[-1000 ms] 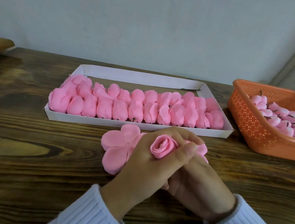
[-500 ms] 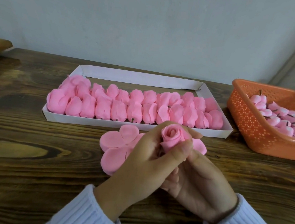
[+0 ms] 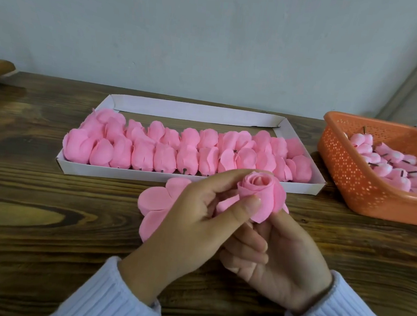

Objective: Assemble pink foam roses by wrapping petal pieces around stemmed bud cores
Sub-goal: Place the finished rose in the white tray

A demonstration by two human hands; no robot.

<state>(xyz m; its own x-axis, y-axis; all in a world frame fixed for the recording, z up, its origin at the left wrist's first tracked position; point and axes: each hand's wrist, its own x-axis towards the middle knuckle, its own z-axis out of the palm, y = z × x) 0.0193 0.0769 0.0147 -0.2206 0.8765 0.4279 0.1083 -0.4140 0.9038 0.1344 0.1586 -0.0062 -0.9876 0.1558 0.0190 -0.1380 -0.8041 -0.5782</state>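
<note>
Pink rose [image 3: 256, 187] raised higher, tight spiral centre, outer petals [image 3: 273, 201] flaring

A half-wrapped pink foam rose [image 3: 257, 190] is held just in front of the shallow white cardboard tray [image 3: 150, 175]. The left hand [image 3: 192, 219] pinches its petals and the right hand [image 3: 276, 259] grips it from beneath. Rows of finished pink foam roses [image 3: 178, 150] fill the tray. A flat pink foam petal piece [image 3: 158, 199] lies on the dark wooden tabletop [image 3: 48, 194] in front of the tray. To the tray's right stands an orange perforated plastic basket [image 3: 351, 180] of stemmed pink bud cores [image 3: 388, 168].
</note>
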